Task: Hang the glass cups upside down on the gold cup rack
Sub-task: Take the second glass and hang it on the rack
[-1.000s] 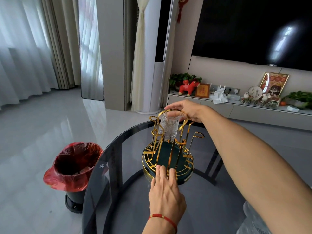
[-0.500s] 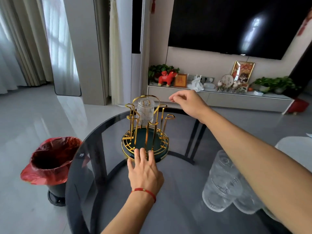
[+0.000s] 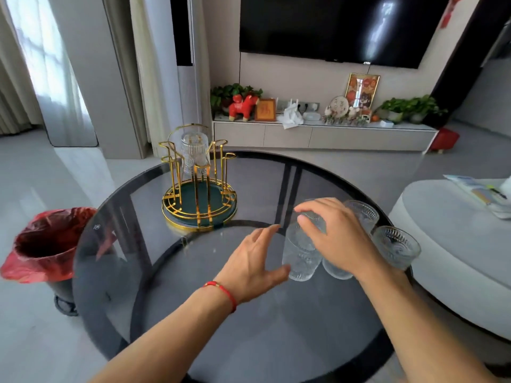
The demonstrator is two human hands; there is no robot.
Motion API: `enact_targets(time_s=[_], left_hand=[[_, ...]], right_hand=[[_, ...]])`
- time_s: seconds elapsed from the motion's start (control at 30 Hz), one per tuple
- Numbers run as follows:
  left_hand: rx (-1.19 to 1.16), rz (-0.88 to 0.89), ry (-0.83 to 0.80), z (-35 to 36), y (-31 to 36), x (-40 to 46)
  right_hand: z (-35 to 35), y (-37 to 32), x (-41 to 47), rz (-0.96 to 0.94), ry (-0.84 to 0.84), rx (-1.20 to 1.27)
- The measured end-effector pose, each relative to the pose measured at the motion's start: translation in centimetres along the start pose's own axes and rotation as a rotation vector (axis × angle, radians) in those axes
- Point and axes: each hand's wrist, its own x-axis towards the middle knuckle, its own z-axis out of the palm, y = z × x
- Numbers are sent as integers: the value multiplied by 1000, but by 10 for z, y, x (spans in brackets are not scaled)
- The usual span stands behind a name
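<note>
Right hand [image 3: 334,239] curls over the rim of an upright glass cup [image 3: 301,252], fingers bent around its top but not visibly lifting. At its nine o'clock I see my left hand [image 3: 254,264] spread wide, empty. On the gold cup rack [image 3: 199,183], at ten o'clock, one hung cup [image 3: 195,150] points mouth-down, long axis vertical.
</note>
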Motion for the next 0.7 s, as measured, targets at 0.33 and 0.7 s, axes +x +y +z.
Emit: enact_targets(time_s=[0.33, 0.7], left_hand=[[-316, -275, 186, 31, 45, 24], [-371, -464, 380, -35, -13, 9]], right_hand=[[13, 0, -13, 26, 139, 255], [42, -17, -14, 142, -59, 452]])
